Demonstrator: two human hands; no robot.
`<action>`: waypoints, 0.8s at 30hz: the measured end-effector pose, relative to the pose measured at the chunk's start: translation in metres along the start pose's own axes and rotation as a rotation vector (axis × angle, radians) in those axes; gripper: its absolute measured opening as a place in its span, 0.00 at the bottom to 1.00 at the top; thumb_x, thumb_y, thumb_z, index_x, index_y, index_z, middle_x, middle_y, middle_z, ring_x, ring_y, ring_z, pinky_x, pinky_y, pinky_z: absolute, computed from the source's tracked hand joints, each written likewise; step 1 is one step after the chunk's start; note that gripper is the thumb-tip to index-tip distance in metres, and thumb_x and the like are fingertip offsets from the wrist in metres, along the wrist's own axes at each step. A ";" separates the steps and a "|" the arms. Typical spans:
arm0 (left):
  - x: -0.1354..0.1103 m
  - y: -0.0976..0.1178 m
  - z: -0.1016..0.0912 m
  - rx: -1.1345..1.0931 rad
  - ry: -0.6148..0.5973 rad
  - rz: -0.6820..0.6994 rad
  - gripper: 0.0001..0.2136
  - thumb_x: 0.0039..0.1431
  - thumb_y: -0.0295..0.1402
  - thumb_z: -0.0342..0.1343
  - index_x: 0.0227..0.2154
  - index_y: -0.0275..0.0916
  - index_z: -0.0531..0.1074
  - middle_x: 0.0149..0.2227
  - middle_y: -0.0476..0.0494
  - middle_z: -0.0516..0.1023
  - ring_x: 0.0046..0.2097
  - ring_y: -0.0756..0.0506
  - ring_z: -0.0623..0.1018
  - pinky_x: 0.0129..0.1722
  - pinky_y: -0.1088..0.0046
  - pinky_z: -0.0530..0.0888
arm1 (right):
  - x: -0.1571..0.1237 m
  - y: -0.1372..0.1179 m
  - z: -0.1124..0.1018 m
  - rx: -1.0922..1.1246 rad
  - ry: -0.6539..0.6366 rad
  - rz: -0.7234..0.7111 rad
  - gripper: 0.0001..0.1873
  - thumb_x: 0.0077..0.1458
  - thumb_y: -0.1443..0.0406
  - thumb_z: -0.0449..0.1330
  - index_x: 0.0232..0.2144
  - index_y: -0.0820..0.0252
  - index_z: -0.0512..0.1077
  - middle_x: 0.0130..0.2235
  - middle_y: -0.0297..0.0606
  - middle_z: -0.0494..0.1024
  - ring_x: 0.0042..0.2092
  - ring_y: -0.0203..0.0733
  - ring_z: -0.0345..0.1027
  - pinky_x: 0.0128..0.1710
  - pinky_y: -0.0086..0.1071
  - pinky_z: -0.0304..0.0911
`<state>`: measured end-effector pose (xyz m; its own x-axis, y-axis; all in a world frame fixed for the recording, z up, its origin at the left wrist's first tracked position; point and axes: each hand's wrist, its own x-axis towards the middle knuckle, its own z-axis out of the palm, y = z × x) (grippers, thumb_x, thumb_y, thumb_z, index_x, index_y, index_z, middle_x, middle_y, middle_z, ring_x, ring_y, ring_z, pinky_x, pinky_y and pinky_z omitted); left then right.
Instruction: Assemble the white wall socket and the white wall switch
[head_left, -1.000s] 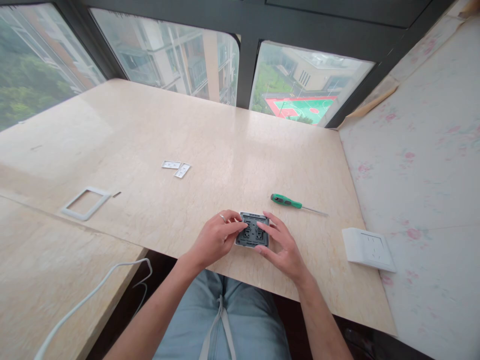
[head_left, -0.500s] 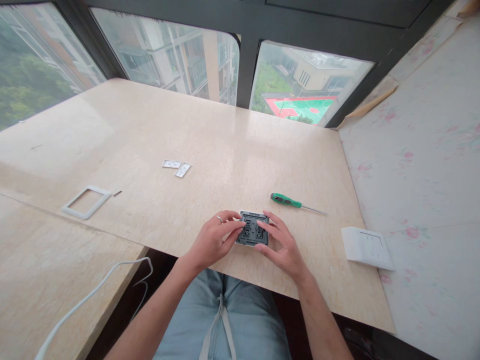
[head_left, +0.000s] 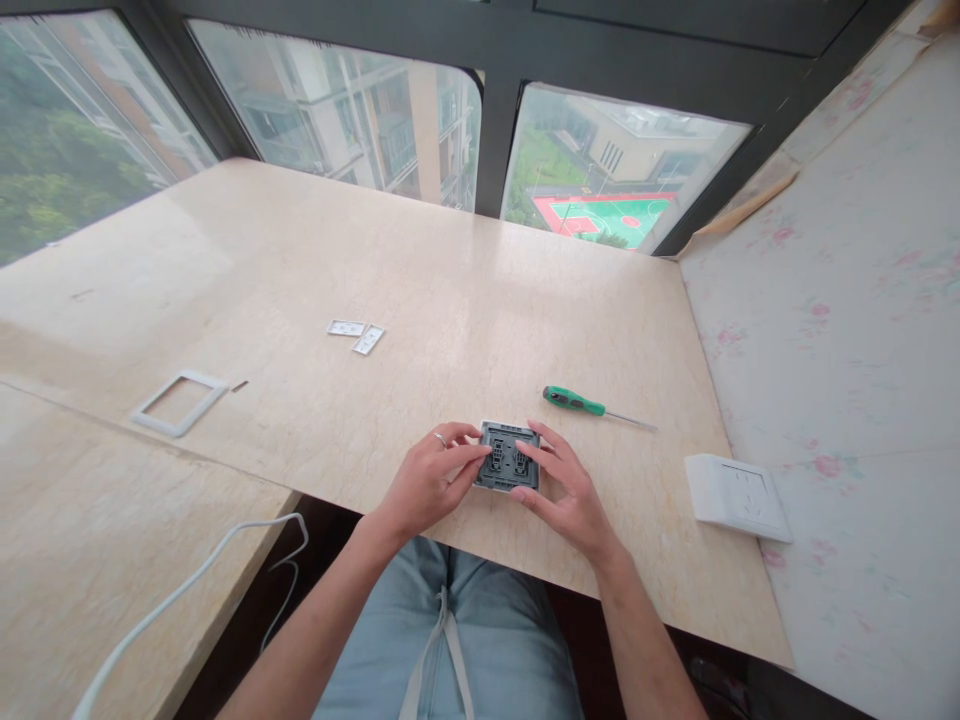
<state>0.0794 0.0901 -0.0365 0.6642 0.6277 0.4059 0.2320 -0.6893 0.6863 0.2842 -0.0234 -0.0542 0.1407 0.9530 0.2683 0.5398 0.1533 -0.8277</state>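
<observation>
Close to the counter's front edge lies a square wall switch module (head_left: 508,470), its dark grey inner face turned up and a white rim showing at its edges. My left hand (head_left: 433,475), with a ring on one finger, grips it from the left, a fingertip on the left rocker mechanism. From the right my right hand (head_left: 566,490) holds it, thumb at the near right corner and fingers on the right edge and right mechanism. Beyond my right hand rests a screwdriver (head_left: 574,401) with a green and black handle, its shaft pointing right.
A white frame (head_left: 178,432) and a small dark strip (head_left: 240,386) lie at left. Two white rocker covers (head_left: 346,328) sit farther back. A white socket box (head_left: 739,497) stands by the papered wall at right. A white cable (head_left: 161,605) crosses the left counter. Windows border the back.
Both hands keep nearly the same grip on the switch module. The whole view has shifted very slightly; nothing on the counter has visibly moved.
</observation>
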 end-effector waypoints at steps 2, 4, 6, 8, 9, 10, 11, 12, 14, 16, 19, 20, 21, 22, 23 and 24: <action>-0.001 0.000 0.000 -0.023 -0.011 -0.020 0.09 0.65 0.28 0.53 0.42 0.41 0.78 0.48 0.38 0.75 0.42 0.47 0.78 0.41 0.68 0.78 | 0.000 0.000 0.000 0.000 0.001 0.000 0.28 0.56 0.58 0.67 0.58 0.42 0.69 0.66 0.41 0.62 0.66 0.53 0.57 0.61 0.51 0.61; -0.003 -0.001 0.000 -0.049 -0.022 -0.038 0.09 0.65 0.28 0.53 0.44 0.41 0.77 0.49 0.38 0.74 0.45 0.46 0.78 0.45 0.66 0.78 | 0.000 0.000 0.000 0.002 0.001 0.002 0.27 0.56 0.58 0.66 0.58 0.42 0.69 0.66 0.41 0.62 0.66 0.54 0.57 0.61 0.51 0.61; -0.005 -0.002 0.000 -0.081 -0.020 -0.066 0.12 0.65 0.30 0.54 0.49 0.42 0.74 0.51 0.38 0.73 0.51 0.44 0.76 0.50 0.63 0.76 | -0.001 0.000 0.001 0.006 0.003 0.007 0.27 0.56 0.58 0.66 0.58 0.43 0.69 0.66 0.41 0.62 0.65 0.54 0.57 0.61 0.52 0.62; -0.007 -0.004 0.000 -0.118 -0.016 -0.109 0.16 0.65 0.32 0.55 0.55 0.42 0.69 0.54 0.38 0.72 0.56 0.42 0.73 0.55 0.60 0.74 | -0.001 0.001 0.001 0.008 0.005 0.003 0.27 0.56 0.58 0.66 0.58 0.44 0.69 0.65 0.42 0.62 0.65 0.54 0.57 0.60 0.52 0.62; -0.008 -0.005 0.001 -0.134 -0.021 -0.130 0.18 0.65 0.34 0.55 0.57 0.43 0.68 0.55 0.38 0.71 0.57 0.42 0.72 0.56 0.59 0.73 | -0.001 0.002 0.001 0.008 0.005 -0.003 0.27 0.56 0.58 0.66 0.58 0.44 0.69 0.65 0.42 0.62 0.65 0.54 0.57 0.60 0.52 0.62; -0.008 -0.005 0.001 -0.145 -0.032 -0.145 0.19 0.65 0.35 0.55 0.58 0.44 0.66 0.56 0.38 0.70 0.58 0.42 0.72 0.57 0.58 0.72 | -0.001 0.002 0.001 0.008 0.004 -0.009 0.27 0.56 0.58 0.66 0.58 0.44 0.69 0.66 0.42 0.62 0.65 0.54 0.57 0.60 0.51 0.62; -0.008 -0.006 0.001 -0.152 -0.047 -0.152 0.20 0.65 0.36 0.55 0.59 0.45 0.66 0.58 0.38 0.69 0.59 0.41 0.71 0.59 0.57 0.71 | -0.001 0.002 0.001 0.009 0.002 -0.014 0.27 0.56 0.59 0.66 0.58 0.44 0.69 0.66 0.42 0.62 0.66 0.53 0.57 0.60 0.51 0.62; -0.008 -0.006 0.001 -0.154 -0.065 -0.151 0.21 0.65 0.37 0.56 0.60 0.45 0.65 0.59 0.38 0.68 0.61 0.40 0.69 0.60 0.55 0.69 | -0.001 0.003 0.001 0.010 0.001 -0.017 0.27 0.56 0.59 0.66 0.58 0.44 0.69 0.66 0.42 0.62 0.66 0.53 0.57 0.60 0.51 0.62; -0.007 -0.008 0.001 -0.150 -0.113 -0.135 0.25 0.63 0.40 0.59 0.61 0.47 0.63 0.62 0.38 0.66 0.63 0.38 0.67 0.61 0.53 0.67 | -0.002 0.004 0.001 0.011 0.000 -0.019 0.27 0.56 0.59 0.66 0.58 0.44 0.69 0.66 0.42 0.61 0.66 0.53 0.57 0.60 0.50 0.63; -0.005 -0.009 0.001 -0.138 -0.161 -0.119 0.28 0.60 0.43 0.61 0.62 0.48 0.62 0.64 0.38 0.64 0.64 0.37 0.65 0.62 0.51 0.66 | -0.002 0.004 0.001 0.012 -0.001 -0.020 0.27 0.56 0.59 0.66 0.58 0.44 0.69 0.66 0.42 0.61 0.66 0.54 0.57 0.59 0.50 0.63; -0.004 -0.012 0.002 -0.126 -0.191 -0.114 0.28 0.59 0.47 0.61 0.60 0.49 0.65 0.65 0.38 0.64 0.65 0.36 0.65 0.62 0.50 0.65 | -0.002 0.005 0.001 0.012 -0.004 -0.015 0.27 0.56 0.59 0.67 0.58 0.44 0.70 0.66 0.43 0.61 0.65 0.54 0.58 0.60 0.50 0.63; -0.004 -0.013 0.002 -0.127 -0.190 -0.116 0.28 0.58 0.47 0.62 0.60 0.49 0.66 0.65 0.39 0.65 0.65 0.36 0.65 0.62 0.50 0.65 | -0.002 0.005 0.001 0.011 -0.004 -0.014 0.27 0.56 0.59 0.67 0.58 0.44 0.70 0.66 0.43 0.61 0.65 0.54 0.58 0.60 0.50 0.63; -0.004 -0.014 0.002 -0.129 -0.188 -0.118 0.28 0.58 0.48 0.62 0.59 0.49 0.67 0.64 0.39 0.65 0.64 0.36 0.66 0.61 0.51 0.66 | -0.002 0.005 0.001 0.010 -0.005 -0.012 0.27 0.56 0.59 0.67 0.57 0.44 0.70 0.66 0.43 0.62 0.65 0.54 0.58 0.60 0.50 0.63; -0.004 -0.015 0.003 -0.131 -0.185 -0.119 0.28 0.57 0.48 0.62 0.59 0.48 0.67 0.64 0.39 0.65 0.64 0.37 0.66 0.61 0.52 0.66 | -0.002 0.005 0.001 0.009 -0.005 -0.011 0.27 0.56 0.59 0.67 0.57 0.44 0.70 0.66 0.43 0.62 0.65 0.53 0.58 0.60 0.50 0.62; -0.005 -0.016 0.003 -0.132 -0.181 -0.117 0.28 0.57 0.48 0.62 0.59 0.48 0.67 0.64 0.38 0.66 0.64 0.37 0.66 0.61 0.52 0.66 | -0.002 0.005 0.001 0.007 -0.003 -0.010 0.27 0.56 0.59 0.67 0.57 0.44 0.70 0.66 0.43 0.62 0.65 0.53 0.58 0.60 0.50 0.62; -0.005 -0.017 0.003 -0.132 -0.179 -0.114 0.28 0.57 0.48 0.62 0.59 0.47 0.67 0.64 0.38 0.66 0.64 0.37 0.66 0.61 0.53 0.66 | -0.002 0.005 0.001 0.006 -0.002 -0.009 0.26 0.56 0.58 0.67 0.57 0.44 0.70 0.66 0.42 0.62 0.65 0.53 0.58 0.60 0.50 0.62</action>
<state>0.0743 0.0974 -0.0516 0.7569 0.6168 0.2160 0.2256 -0.5569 0.7993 0.2858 -0.0242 -0.0592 0.1341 0.9521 0.2748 0.5364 0.1634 -0.8280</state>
